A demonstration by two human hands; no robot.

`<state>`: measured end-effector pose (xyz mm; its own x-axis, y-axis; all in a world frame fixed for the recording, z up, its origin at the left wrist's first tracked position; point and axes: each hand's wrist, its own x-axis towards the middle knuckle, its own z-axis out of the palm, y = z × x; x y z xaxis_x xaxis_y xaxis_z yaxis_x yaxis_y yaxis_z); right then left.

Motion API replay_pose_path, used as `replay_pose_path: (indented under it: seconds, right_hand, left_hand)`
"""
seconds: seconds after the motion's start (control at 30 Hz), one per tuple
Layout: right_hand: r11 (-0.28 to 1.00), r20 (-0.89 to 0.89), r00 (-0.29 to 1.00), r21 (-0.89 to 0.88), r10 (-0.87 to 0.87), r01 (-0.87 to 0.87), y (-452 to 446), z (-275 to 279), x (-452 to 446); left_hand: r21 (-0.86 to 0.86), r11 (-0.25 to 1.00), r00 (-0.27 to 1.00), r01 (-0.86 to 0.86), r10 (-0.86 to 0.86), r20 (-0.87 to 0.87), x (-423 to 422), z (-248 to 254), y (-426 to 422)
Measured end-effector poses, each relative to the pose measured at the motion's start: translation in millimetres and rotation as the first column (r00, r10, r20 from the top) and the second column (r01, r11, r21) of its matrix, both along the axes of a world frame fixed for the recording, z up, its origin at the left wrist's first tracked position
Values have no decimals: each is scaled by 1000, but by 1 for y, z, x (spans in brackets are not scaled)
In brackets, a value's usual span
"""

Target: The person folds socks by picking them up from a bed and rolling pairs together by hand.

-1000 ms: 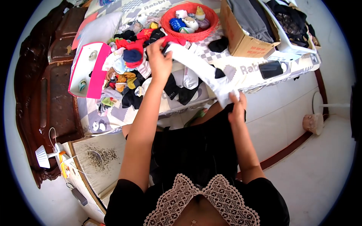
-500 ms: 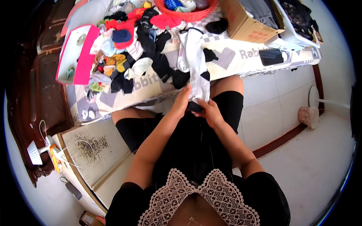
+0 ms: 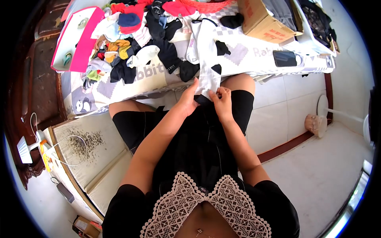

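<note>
A long white sock [image 3: 208, 51] with black heel and toe patches lies stretched from the bed's edge down toward my lap. My left hand [image 3: 187, 100] is at the left side of its toe end, fingers partly hidden under the fabric. On the other side, my right hand [image 3: 222, 102] pinches the sock near its black toe with bent fingers. Beside the sock's upper part lies another white sock [image 3: 193, 49], and a black sock [image 3: 189, 71] is just left of it.
A heap of colourful socks [image 3: 115, 51] covers the bed's left part, near a pink-edged white box [image 3: 85, 43]. At the back are a red basket [image 3: 210, 5] and a cardboard box [image 3: 266, 25]. A phone [image 3: 286, 58] lies on the right.
My right hand has shifted slightly up along the sock's right edge, its fingers now more bent. My left hand stays at the toe end. The camera view has tilted slightly downward.
</note>
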<state>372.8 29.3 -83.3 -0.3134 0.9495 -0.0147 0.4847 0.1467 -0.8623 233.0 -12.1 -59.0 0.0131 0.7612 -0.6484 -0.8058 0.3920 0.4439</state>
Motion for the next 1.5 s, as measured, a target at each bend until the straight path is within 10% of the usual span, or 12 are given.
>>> replay_pose_path:
  seconds: [0.1, 0.53, 0.8, 1.0, 1.2, 1.33, 1.5]
  right_hand:
    - [929, -273, 960, -368, -65, -41, 7, 10, 2]
    - [904, -101, 989, -423, -104, 52, 9, 21, 0]
    - [866, 113, 940, 367, 321, -339, 13, 74, 23]
    - [819, 86, 914, 418, 396, -394, 22, 70, 19]
    - [986, -94, 994, -152, 59, -73, 16, 48, 10]
    - [987, 44, 999, -161, 20, -13, 22, 40, 7]
    - [983, -173, 984, -171, 40, -70, 21, 46, 9]
  left_hand:
    - [-67, 997, 999, 37, -35, 29, -3, 8, 1]
    - [-122, 962, 922, 245, -270, -277, -1, -14, -3]
    - [-76, 982, 966, 171, -183, -185, -5, -1, 1]
    - [-90, 987, 979, 130, -142, -146, -2, -9, 4]
    - [-16, 999, 999, 34, -35, -12, 5, 1, 10]
    - [18, 998, 988, 57, -59, 140, 0, -1, 9]
    - [14, 986, 971, 166, -161, -178, 1, 5, 10]
